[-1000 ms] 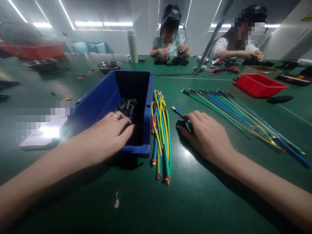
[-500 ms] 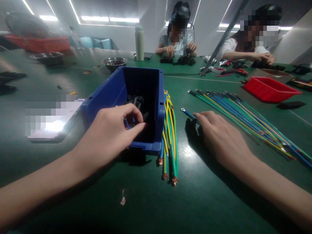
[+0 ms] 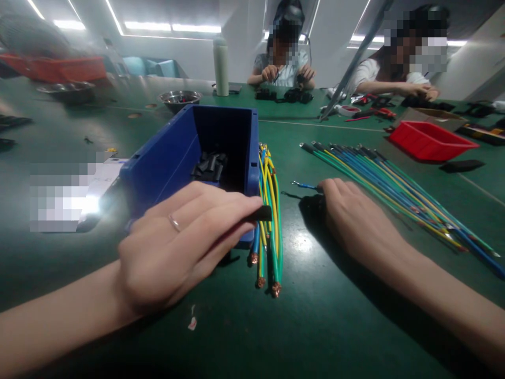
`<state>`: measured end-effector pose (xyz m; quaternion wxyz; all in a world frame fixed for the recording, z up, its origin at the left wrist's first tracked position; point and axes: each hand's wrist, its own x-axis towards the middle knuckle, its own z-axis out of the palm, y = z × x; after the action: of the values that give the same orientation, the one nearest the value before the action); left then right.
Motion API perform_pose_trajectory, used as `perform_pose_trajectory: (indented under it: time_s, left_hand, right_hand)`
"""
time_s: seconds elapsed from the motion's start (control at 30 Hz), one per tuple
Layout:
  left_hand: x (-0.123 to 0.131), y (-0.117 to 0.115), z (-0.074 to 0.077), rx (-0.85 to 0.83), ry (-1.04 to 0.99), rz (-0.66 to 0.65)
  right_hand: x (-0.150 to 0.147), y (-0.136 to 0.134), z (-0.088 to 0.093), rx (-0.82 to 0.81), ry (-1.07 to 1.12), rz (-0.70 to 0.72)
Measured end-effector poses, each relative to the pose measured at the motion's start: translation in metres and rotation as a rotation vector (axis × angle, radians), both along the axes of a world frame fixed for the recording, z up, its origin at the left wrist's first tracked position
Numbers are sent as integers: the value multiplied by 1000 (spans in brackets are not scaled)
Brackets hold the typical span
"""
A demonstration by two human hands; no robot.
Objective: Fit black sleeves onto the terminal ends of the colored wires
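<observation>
Between the fingertips of my left hand (image 3: 193, 237) is a short black sleeve (image 3: 262, 213), which looks like heat-shrink tubing. This hand is closed and sits in front of a blue bin (image 3: 158, 152) with more black sleeves (image 3: 211, 166) inside. My right hand (image 3: 351, 218) is closed on a blue wire (image 3: 306, 186); the wire's ring terminal points left, and its other end is hidden under the hand. Yellow, green and blue wires (image 3: 276, 226) with bare copper ends lie along the bin's right side.
Many wires with black sleeves (image 3: 374, 179) are spread at the right. Behind them stand a red tray (image 3: 430, 142) and a cardboard box (image 3: 434, 118). A metal bowl (image 3: 180, 100) and a pale bottle (image 3: 221, 68) are farther back. Two people work across the table.
My left hand has come out of the bin and turned palm down, bringing a black sleeve rightward over the rim. My right hand has raised the blue wire's terminal end slightly off the table.
</observation>
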<state>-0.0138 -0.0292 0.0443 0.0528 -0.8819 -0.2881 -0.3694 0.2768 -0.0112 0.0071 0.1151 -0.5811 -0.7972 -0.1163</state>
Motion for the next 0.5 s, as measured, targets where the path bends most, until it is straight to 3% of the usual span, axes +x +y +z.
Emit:
perform_pose_trajectory:
  time_s: [0.2, 0.4, 0.5]
  left_hand:
    - [6, -1, -9, -17, 8, -35]
    - [4, 0, -14, -14, 40, 32]
    - [5, 0, -13, -4, 71, 44]
  right_hand:
    - [-5, 3, 0, 106, 256, 42]
    - [-24, -15, -1, 263, 317, 362]
    - [-30, -22, 0, 311, 272, 443]
